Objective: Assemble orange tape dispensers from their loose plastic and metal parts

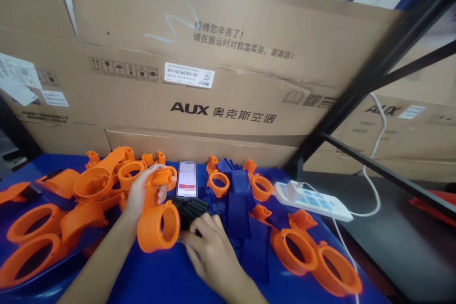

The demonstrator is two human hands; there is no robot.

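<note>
My left hand (pixel 139 194) is closed around an orange plastic ring-shaped part (pixel 158 221) and holds it upright over the blue table (pixel 156 275). My right hand (pixel 210 247) lies just right of it, fingers curled onto a small heap of black parts (pixel 192 210). Whether it grips one I cannot make out. A phone (pixel 187 179) with a lit screen lies right behind the black parts.
A pile of orange parts (pixel 71 199) covers the left of the table. Blue parts (pixel 238 199) and more orange rings (pixel 313 256) lie to the right. A white power strip (pixel 313 199) with its cable sits at the right edge. Big cardboard boxes (pixel 213 80) wall off the back; a black rack frame (pixel 374 71) slants on the right.
</note>
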